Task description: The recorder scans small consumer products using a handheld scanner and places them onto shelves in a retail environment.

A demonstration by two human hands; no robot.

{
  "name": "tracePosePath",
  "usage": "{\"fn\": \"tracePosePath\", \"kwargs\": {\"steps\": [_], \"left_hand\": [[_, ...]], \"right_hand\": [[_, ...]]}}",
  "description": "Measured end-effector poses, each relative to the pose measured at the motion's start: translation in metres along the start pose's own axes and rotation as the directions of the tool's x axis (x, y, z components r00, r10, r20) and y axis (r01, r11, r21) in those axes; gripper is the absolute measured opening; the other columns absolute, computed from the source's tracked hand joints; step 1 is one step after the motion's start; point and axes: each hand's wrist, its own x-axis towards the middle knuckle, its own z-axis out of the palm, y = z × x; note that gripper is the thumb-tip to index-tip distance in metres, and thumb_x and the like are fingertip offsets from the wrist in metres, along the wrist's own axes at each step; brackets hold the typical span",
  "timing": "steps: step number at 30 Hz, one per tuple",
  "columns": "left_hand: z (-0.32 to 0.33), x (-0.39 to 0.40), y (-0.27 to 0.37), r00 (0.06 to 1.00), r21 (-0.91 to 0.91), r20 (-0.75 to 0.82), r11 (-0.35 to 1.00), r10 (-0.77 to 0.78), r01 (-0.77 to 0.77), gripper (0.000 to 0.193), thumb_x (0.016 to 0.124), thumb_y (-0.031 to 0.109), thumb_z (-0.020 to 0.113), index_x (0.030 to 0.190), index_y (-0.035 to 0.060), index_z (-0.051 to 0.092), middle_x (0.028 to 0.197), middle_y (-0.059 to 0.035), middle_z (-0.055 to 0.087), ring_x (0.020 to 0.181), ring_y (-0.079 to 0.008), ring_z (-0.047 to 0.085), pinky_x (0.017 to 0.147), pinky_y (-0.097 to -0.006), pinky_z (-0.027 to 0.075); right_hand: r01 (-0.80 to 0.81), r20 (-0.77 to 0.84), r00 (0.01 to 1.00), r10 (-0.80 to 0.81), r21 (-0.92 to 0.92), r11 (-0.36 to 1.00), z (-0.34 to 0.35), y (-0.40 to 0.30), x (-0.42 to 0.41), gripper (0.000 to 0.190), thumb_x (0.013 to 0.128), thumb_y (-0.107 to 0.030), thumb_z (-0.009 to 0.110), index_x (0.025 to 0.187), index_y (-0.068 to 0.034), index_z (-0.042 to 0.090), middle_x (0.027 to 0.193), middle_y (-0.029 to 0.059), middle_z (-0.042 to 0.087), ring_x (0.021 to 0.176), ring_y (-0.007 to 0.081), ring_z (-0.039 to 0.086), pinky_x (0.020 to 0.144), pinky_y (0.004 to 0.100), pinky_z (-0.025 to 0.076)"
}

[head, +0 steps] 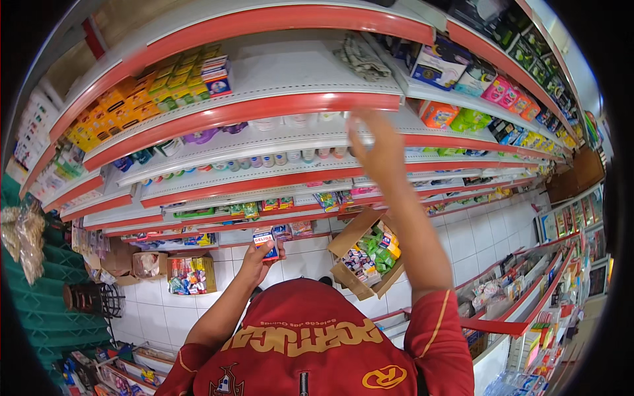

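My left hand (259,260) holds a small blue, white and red Geliga carton (265,243) upright in front of my body, thumb across its face. Raised ahead of me, my right hand (379,141) is blurred, with thumb and fingers apart and nothing visible between them. It overlaps the red front edge of a shelf (307,105); whether it touches cannot be told. On that shelf's left part, a stack of similar blue, white and red cartons (217,79) stands beside yellow-green cartons (181,79) and orange-yellow cartons (111,116). A crumpled cloth (361,58) lies farther right.
An open cardboard box (343,242) of mixed small packages sits on the tiled floor (307,262) before me. Another filled carton (214,282) stands left, near a dark stool (94,300). Lower shelves hold bottles (267,160); a red-edged rack (495,326) stands at right.
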Motion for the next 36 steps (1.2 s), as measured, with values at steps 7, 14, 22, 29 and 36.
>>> {"fn": "tracePosePath", "kwargs": {"steps": [7, 14, 22, 29, 36], "left_hand": [[0.001, -0.032, 0.012, 1.000, -0.275, 0.023, 0.961, -0.021, 0.026, 0.065, 0.103, 0.062, 0.051, 0.150, 0.0167, 0.048, 0.111, -0.0089, 0.066, 0.096, -0.0253, 0.067, 0.083, -0.0443, 0.057], [-0.003, -0.058, 0.053, 0.993, -0.364, 0.109, 0.928, -0.040, 0.077, 0.067, 0.105, 0.064, 0.035, 0.161, 0.0262, 0.033, 0.128, -0.0119, 0.061, 0.116, -0.0394, 0.066, 0.098, -0.0603, 0.055], [-0.006, -0.062, 0.058, 0.998, -0.328, 0.016, 0.943, -0.061, 0.063, 0.068, 0.105, 0.061, 0.041, 0.153, 0.0138, 0.041, 0.134, -0.0149, 0.061, 0.123, -0.0405, 0.063, 0.101, -0.0603, 0.055], [0.019, -0.054, 0.079, 0.995, -0.169, -0.098, 0.986, -0.023, 0.006, 0.078, 0.101, 0.074, 0.034, 0.146, 0.0109, 0.046, 0.134, -0.0098, 0.062, 0.119, -0.0231, 0.064, 0.101, -0.0505, 0.055], [-0.004, -0.055, 0.073, 0.991, -0.097, -0.063, 0.989, -0.114, 0.107, 0.064, 0.102, 0.063, 0.052, 0.137, 0.0092, 0.054, 0.125, -0.0117, 0.069, 0.116, -0.0251, 0.068, 0.098, -0.0448, 0.057]], "right_hand": [[0.137, 0.008, 0.989, -0.151, -0.470, 0.872, 0.050, 0.114, 0.136, 0.047, 0.096, -0.039, 0.067, 0.121, 0.000, 0.068, 0.115, 0.0240, 0.072, 0.110, 0.0459, 0.066, 0.099, 0.0489, 0.053], [-0.037, 0.241, 0.956, 0.167, -0.468, 0.883, 0.045, 0.112, 0.120, 0.049, 0.098, -0.046, 0.061, 0.120, -0.002, 0.069, 0.106, 0.0304, 0.070, 0.100, 0.0492, 0.068, 0.086, 0.0534, 0.055], [0.182, 0.416, 0.898, -0.145, -0.051, 0.982, 0.060, -0.093, -0.063, 0.047, 0.087, -0.004, 0.067, 0.133, 0.001, 0.061, 0.130, 0.0196, 0.063, 0.115, 0.0418, 0.060, 0.104, 0.0514, 0.049], [0.042, 0.532, 0.820, -0.209, 0.308, 0.951, 0.090, -0.182, -0.148, 0.052, 0.070, 0.002, 0.067, 0.123, -0.004, 0.065, 0.131, 0.0095, 0.061, 0.112, 0.0345, 0.056, 0.097, 0.0474, 0.049], [-0.165, 0.655, 0.731, -0.189, 0.439, 0.883, 0.036, -0.195, -0.153, 0.040, 0.075, 0.002, 0.067, 0.115, 0.001, 0.064, 0.123, 0.0133, 0.065, 0.105, 0.0361, 0.060, 0.094, 0.0445, 0.051]]}}
